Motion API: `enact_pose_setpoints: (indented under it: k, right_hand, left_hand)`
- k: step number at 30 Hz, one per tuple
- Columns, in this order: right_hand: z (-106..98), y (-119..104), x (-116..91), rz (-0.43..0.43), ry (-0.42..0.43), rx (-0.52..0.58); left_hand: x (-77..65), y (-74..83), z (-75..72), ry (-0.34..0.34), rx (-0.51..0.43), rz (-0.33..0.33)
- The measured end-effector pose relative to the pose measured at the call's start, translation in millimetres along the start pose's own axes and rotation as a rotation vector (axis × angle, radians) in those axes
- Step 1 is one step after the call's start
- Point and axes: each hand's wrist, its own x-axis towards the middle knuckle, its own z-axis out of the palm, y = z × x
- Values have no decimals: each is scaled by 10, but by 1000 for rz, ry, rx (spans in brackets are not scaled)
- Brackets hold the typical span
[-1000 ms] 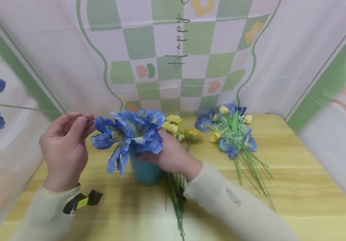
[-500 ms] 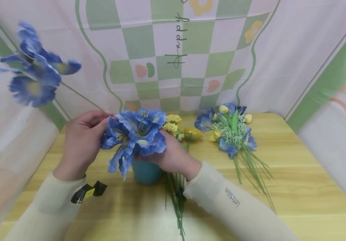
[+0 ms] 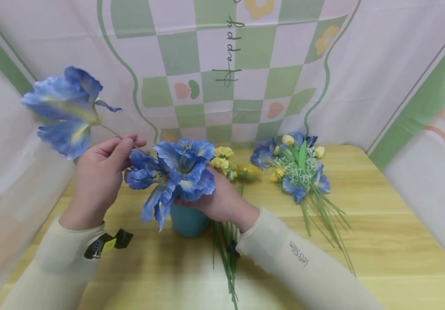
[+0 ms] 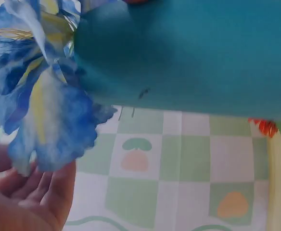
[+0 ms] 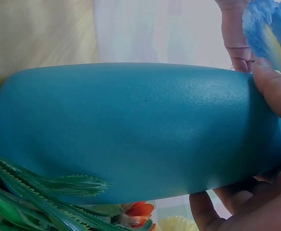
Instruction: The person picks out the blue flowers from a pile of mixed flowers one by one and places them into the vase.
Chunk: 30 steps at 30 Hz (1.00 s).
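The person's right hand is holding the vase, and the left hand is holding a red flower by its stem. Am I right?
Almost! The flower isn't red: the head view shows blue petals. The left hand does hold it by its stem, and the right hand does hold the vase.

The head camera peers forward and down across the wood-grain table [image 3: 385, 241] to the checkered cloth backdrop [image 3: 216, 88]. Both wrist cameras look from close by at the same teal vase [image 3: 189, 222], sideways in their views; the left also catches that backdrop.
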Motion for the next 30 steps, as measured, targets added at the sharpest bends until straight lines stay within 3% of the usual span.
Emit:
enact_pose_setpoints:
  k: [2, 4, 7, 8, 10, 12, 15, 17, 19, 21, 23, 26, 30]
  right_hand:
    - [-2, -1, -1, 4, 1, -14]
    - [1, -2, 1, 8, -2, -21]
    - [8, -5, 6, 4, -7, -20]
    - [11, -4, 8, 1, -7, -20]
    - [15, -5, 6, -4, -7, -21]
    - [16, -2, 1, -7, -1, -16]
    - [12, 2, -13, -4, 6, 11]
    - [10, 4, -15, -6, 7, 23]
    - [10, -1, -14, -2, 3, 26]
    - [11, -5, -12, -2, 0, 20]
    - [12, -8, -10, -11, -3, 7]
    - [11, -6, -13, -26, -2, 1]
    - [4, -7, -35, 2, -5, 5]
  left_hand:
    - [13, 8, 4, 55, -113, -35]
    - [28, 8, 9, 91, -301, -65]
    - [42, -3, 7, 145, -553, -54]
    - [45, -8, 12, 157, -589, -30]
    - [43, -18, 22, 161, -542, 11]
    - [41, -33, 44, 155, -394, 44]
    - [24, -68, 86, 79, -286, 38]
    - [16, -97, 119, 20, -373, 19]
    - [16, -120, 140, -35, -569, -19]
    - [29, -134, 155, -48, -732, -29]
    - [49, -129, 160, -45, -838, -36]
    - [80, -128, 168, -36, -873, -42]
    - [109, -146, 204, -61, -817, -36]
